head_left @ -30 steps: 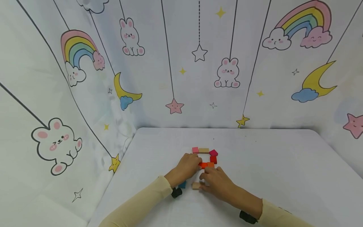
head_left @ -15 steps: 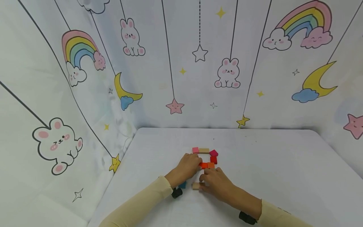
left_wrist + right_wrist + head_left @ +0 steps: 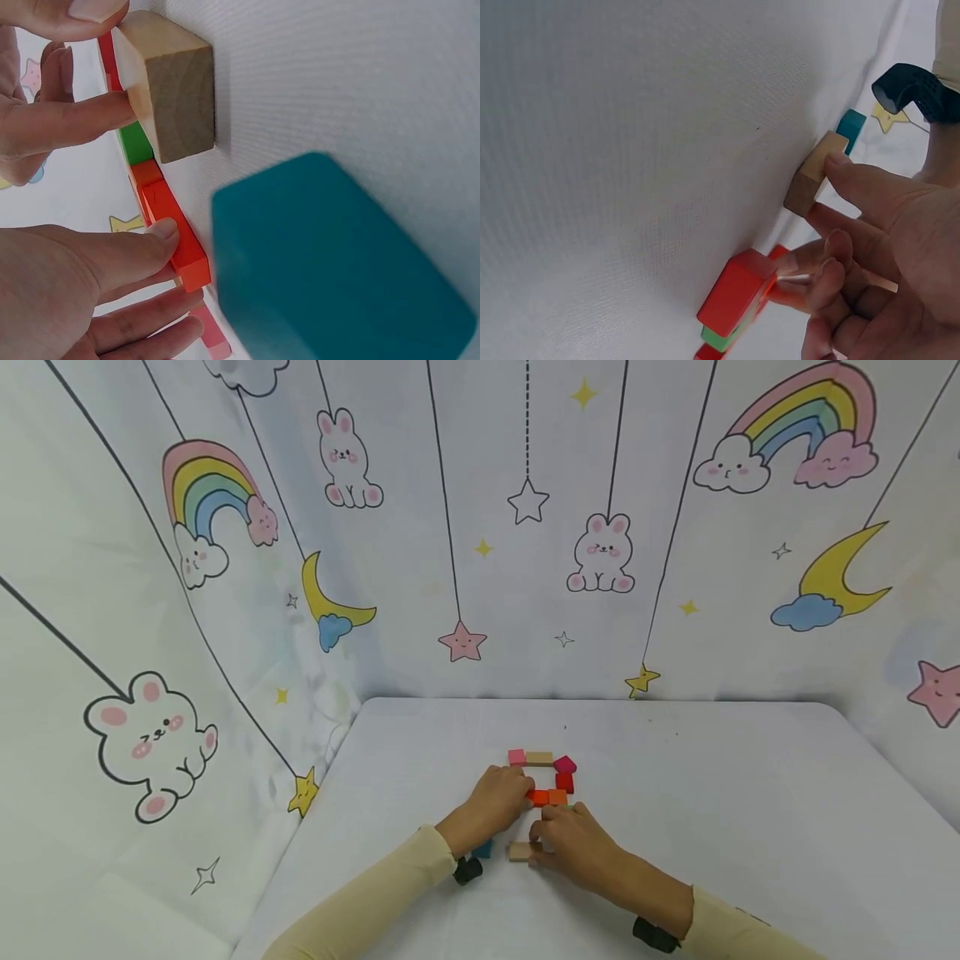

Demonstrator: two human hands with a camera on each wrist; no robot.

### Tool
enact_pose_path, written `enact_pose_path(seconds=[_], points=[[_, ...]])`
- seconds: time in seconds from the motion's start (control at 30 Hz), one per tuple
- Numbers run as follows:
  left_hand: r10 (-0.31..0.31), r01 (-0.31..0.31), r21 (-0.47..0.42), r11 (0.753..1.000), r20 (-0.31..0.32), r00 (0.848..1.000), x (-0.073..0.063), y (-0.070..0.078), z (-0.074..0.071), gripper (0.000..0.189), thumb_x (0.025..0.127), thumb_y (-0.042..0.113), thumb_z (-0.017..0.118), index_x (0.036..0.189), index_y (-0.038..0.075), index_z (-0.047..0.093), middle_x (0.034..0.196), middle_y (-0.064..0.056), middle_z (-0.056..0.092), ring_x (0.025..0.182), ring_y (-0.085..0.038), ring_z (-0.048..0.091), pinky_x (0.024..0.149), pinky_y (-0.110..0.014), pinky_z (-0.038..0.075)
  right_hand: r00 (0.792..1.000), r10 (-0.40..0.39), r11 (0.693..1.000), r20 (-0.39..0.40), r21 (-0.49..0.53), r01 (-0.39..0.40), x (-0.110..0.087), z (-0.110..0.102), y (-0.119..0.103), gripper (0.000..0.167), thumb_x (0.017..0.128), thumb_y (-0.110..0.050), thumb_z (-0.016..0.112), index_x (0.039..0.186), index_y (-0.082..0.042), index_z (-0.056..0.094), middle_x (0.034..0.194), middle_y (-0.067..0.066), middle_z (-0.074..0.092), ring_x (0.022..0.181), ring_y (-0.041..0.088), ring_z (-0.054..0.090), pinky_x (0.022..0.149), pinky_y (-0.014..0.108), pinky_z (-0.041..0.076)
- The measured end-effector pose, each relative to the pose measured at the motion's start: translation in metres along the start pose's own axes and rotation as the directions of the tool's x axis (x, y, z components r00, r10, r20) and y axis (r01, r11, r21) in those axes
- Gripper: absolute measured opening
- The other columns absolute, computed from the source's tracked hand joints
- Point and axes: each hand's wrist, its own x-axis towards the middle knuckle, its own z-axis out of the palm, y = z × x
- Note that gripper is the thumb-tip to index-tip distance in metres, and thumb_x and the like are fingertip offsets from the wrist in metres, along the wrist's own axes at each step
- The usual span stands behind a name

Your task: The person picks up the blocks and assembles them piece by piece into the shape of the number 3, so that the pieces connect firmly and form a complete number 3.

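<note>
My left hand [image 3: 498, 795] pinches an orange-red block [image 3: 176, 232], thumb on its near side and fingers behind. An orange block [image 3: 557, 797] adjoins it at the right. Closer to me, my right hand [image 3: 581, 847] grips a plain wooden block [image 3: 810, 176] between thumb and a finger, low over the table. Its other fingers reach toward a red block [image 3: 739, 292] and a green block [image 3: 720, 337], which are mostly hidden under the hand in the head view. A teal angular block [image 3: 337, 262] lies beside my left wrist.
Beyond my hands a row holds a pink block [image 3: 517, 757], a long wooden block [image 3: 539, 758] and a crimson pentagonal block [image 3: 565, 764], with a red block [image 3: 564, 782] below it. A patterned cloth [image 3: 480, 527] hangs behind the white table [image 3: 712, 793].
My right hand has shifted very slightly to the right, and a sliver of green shows beside the orange block. My left hand and the other blocks stay as they were.
</note>
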Motion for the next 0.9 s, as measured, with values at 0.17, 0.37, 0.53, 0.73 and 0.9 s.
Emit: enact_pose_path(seconds=[0.17, 0.37, 0.53, 0.73, 0.9], points=[[0.001, -0.001, -0.001, 1.000, -0.003, 1.000, 0.000, 0.000, 0.001, 0.023, 0.096, 0.033, 0.079, 0.113, 0.017, 0.080, 0.100, 0.002, 0.073, 0.095, -0.013, 0.065, 0.090, -0.030, 0.054, 1.000, 0.014, 1.000, 0.026, 0.004, -0.014, 0.000, -0.001, 0.003, 0.028, 0.081, -0.038, 0.092, 0.099, -0.019, 0.082, 0.084, -0.009, 0.061, 0.080, 0.006, 0.055, 0.072, 0.032, 0.039], [0.001, -0.001, -0.007, 1.000, -0.014, 1.000, 0.001, 0.000, 0.001, 0.022, 0.096, 0.032, 0.080, 0.112, 0.017, 0.080, 0.098, 0.002, 0.073, 0.092, -0.013, 0.064, 0.088, -0.029, 0.054, 0.999, 0.026, 0.999, 0.045, 0.024, -0.027, -0.001, -0.003, 0.010, 0.028, 0.079, -0.036, 0.094, 0.099, -0.019, 0.083, 0.082, -0.009, 0.062, 0.082, 0.005, 0.054, 0.072, 0.033, 0.041], [0.000, 0.000, -0.003, 1.000, -0.015, 1.000, 0.001, 0.000, 0.002, 0.023, 0.095, 0.033, 0.080, 0.112, 0.017, 0.080, 0.099, 0.001, 0.073, 0.093, -0.014, 0.065, 0.087, -0.029, 0.053, 0.999, 0.032, 0.997, 0.040, 0.067, -0.035, -0.004, -0.005, 0.017, 0.026, 0.080, -0.034, 0.093, 0.098, -0.019, 0.083, 0.080, -0.010, 0.060, 0.079, 0.004, 0.052, 0.073, 0.034, 0.040], [0.005, -0.005, 0.012, 1.000, -0.017, 1.000, 0.001, 0.000, 0.002, 0.022, 0.095, 0.032, 0.081, 0.112, 0.018, 0.080, 0.099, 0.002, 0.073, 0.092, -0.013, 0.065, 0.086, -0.028, 0.053, 0.997, 0.061, 0.996, 0.056, 0.067, -0.064, -0.006, -0.006, 0.023, 0.028, 0.079, -0.038, 0.094, 0.098, -0.021, 0.082, 0.083, -0.011, 0.060, 0.080, 0.005, 0.054, 0.074, 0.035, 0.040], [0.011, -0.010, 0.020, 1.000, -0.026, 1.000, 0.001, 0.000, 0.002, 0.023, 0.095, 0.033, 0.081, 0.112, 0.017, 0.080, 0.100, 0.001, 0.074, 0.093, -0.013, 0.065, 0.086, -0.028, 0.053, 0.995, 0.077, 0.995, 0.064, 0.052, -0.080, -0.007, -0.005, 0.025, 0.030, 0.077, -0.039, 0.095, 0.098, -0.022, 0.081, 0.087, -0.009, 0.063, 0.084, 0.008, 0.058, 0.075, 0.035, 0.042]])
